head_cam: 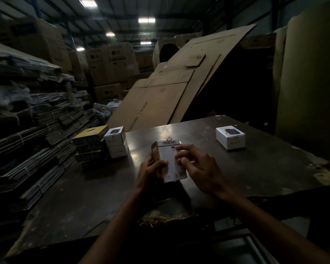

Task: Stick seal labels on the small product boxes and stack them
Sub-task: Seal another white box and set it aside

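A small product box (pixel 169 159) with a white printed face and a brown side is held upright above the dark table (pixel 255 168). My left hand (pixel 151 172) grips its lower left edge, thumb across the front. My right hand (pixel 194 164) hovers over the box's right side with its fingers bent and the fingertips touching the white face. Whether a seal label is under those fingers cannot be made out. A stack of two white boxes (pixel 116 142) stands at the table's left, beside yellow-and-black boxes (pixel 91 143). A single white box (pixel 230 137) lies at the far right.
Bundles of flattened cartons (pixel 27 130) are piled along the left. A large bent cardboard sheet (pixel 170 88) leans behind the table, and a person's head (pixel 168 51) shows over it. Tall cartons (pixel 111 63) fill the back. The table's near edge (pixel 160 218) is chipped.
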Motion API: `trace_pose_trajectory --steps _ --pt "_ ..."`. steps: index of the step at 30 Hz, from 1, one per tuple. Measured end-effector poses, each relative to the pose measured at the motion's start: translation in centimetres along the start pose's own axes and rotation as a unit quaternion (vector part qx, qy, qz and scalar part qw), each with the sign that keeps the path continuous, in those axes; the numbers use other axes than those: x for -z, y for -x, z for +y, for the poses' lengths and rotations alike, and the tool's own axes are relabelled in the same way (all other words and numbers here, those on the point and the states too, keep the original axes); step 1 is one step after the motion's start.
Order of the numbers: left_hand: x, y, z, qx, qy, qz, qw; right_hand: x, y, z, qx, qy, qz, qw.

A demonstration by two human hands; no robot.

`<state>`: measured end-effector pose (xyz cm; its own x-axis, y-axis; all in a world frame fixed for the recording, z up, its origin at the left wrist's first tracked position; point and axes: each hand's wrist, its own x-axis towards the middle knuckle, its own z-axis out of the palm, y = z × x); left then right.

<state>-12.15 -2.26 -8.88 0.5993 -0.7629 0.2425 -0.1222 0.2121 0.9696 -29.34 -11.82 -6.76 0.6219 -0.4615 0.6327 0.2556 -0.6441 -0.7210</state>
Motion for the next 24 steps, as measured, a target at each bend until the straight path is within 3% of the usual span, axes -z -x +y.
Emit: trace_pose_trajectory --steps 3,5,9,15,16,19,24 --pt "0.1 -0.1 0.1 -0.018 -0.017 -0.006 1.0 0.6 -1.1 0.6 0.007 0.058 0.031 0.998" --pt "0.4 -0.1 0.0 -0.041 -0.038 -0.016 0.998 0.9 -2.0 0.7 -0.003 0.09 0.011 0.996" --pt "0.5 0.1 0.4 -0.052 -0.077 -0.022 0.995 1.4 -3.4 1.0 -0.077 -0.003 -0.083 0.994" --pt "0.0 1.6 1.0 -0.123 -0.134 0.049 0.982 2.4 -3.1 1.7 -0.163 -0.047 -0.006 0.985" --pt "-0.2 1.8 1.0 -0.16 -0.191 0.057 0.967 2.2 -2.8 1.8 -0.169 -0.035 0.004 0.985" --pt "-0.3 1.8 0.8 -0.285 -0.386 0.06 0.875 1.5 -1.9 2.1 -0.199 -0.082 0.003 0.977" --pt "-0.8 2.0 1.1 -0.342 -0.502 0.096 0.788 1.3 -1.5 2.4 -0.174 -0.031 -0.036 0.984"
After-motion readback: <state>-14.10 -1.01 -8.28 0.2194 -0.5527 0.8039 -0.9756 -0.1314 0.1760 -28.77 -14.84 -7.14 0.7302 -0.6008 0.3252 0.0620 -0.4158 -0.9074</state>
